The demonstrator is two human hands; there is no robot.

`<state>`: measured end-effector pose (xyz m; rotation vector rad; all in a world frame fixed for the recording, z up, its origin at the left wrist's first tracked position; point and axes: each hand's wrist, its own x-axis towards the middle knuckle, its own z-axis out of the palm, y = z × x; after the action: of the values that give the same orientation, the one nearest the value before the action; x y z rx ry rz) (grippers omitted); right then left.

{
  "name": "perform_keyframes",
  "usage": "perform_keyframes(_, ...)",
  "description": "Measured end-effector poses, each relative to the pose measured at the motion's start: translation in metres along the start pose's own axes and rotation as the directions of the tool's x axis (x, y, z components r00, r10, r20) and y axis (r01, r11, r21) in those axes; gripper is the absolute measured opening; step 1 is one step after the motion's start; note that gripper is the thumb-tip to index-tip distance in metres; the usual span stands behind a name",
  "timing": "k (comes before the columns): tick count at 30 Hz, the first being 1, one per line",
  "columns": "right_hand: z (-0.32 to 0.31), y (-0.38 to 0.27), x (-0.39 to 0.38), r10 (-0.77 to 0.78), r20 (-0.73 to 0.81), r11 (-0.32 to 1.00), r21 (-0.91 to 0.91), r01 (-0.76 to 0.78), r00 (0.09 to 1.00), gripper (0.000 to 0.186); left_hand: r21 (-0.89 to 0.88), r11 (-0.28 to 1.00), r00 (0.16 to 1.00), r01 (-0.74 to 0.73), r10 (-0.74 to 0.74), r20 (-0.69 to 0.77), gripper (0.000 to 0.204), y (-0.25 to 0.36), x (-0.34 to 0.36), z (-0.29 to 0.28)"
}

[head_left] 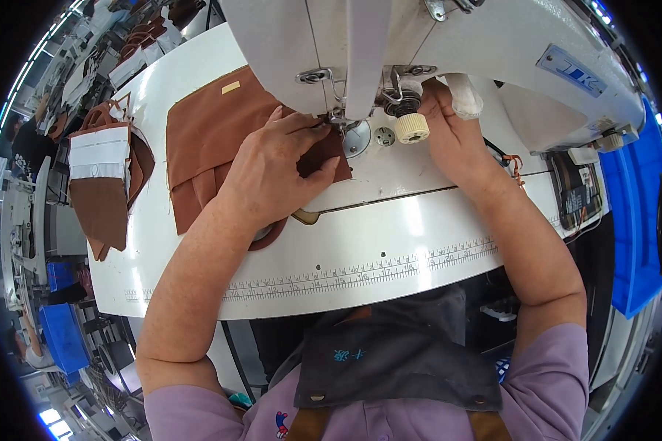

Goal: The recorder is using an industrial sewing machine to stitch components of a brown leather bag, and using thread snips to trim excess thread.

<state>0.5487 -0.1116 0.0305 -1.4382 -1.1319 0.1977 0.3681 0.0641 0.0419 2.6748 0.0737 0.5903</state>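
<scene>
Head view: the left hand (272, 162) is lying over the right part of a reddish-brown fabric piece (210, 136), its fingers spreading loosely and its thumb standing apart, just beside the needle area of a white sewing machine (290, 33). The fabric is resting flat on the white counter (412, 217). The right hand (452, 140) is reaching behind a cream knob (412, 128); its fingers are partly hiding there, so whether they are gripping anything cannot be told. Further left, a stack of brown pieces (95, 209) is lying on the counter.
</scene>
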Motion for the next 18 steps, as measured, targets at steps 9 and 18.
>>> perform_keyframes(9, 0.0, -0.013, 0.004, 0.128, 0.042, 0.99, 0.052, -0.13, 0.991, 0.035, 0.045, 0.994, 0.995, -0.1, 0.1, 0.016, 0.041, 0.002, -0.005, -0.003)
perform_keyframes(18, -0.003, -0.001, 0.002, 0.035, 0.043, 0.998, -0.057, -0.033, 0.998, 0.045, 0.036, 0.999, 0.994, -0.033, 0.029, 0.106, 0.039, 0.001, -0.004, -0.007)
